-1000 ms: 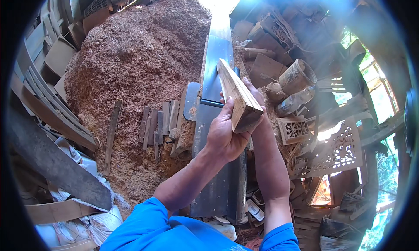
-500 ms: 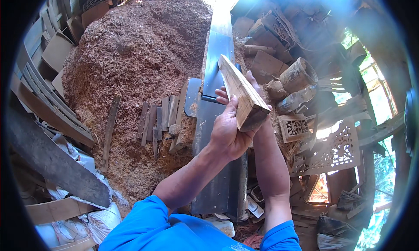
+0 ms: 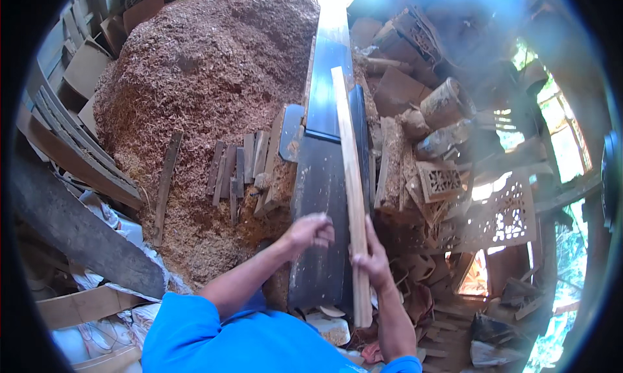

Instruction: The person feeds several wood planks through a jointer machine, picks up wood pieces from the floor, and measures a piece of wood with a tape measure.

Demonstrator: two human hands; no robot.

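A long pale wooden board stretches away from me along the right side of a dark jointer bed, beside its black upright fence. My right hand grips the board near its close end, thumb across the top and fingers along the right side. To the left of the board, my left hand is over the bed with fingers curled in, apart from the board and holding nothing. Further off, the machine's bed is split by a dark crosswise gap where the cutter sits.
A large heap of wood shavings rises to the left of the machine. Several short offcuts lean at its foot. On the right are a dusty bucket, a clear plastic bottle and pierced carved panels.
The board has swung down from my two hands to lie lengthwise along the jointer. My left hand has let go and moved left; my right hand has come back toward me.
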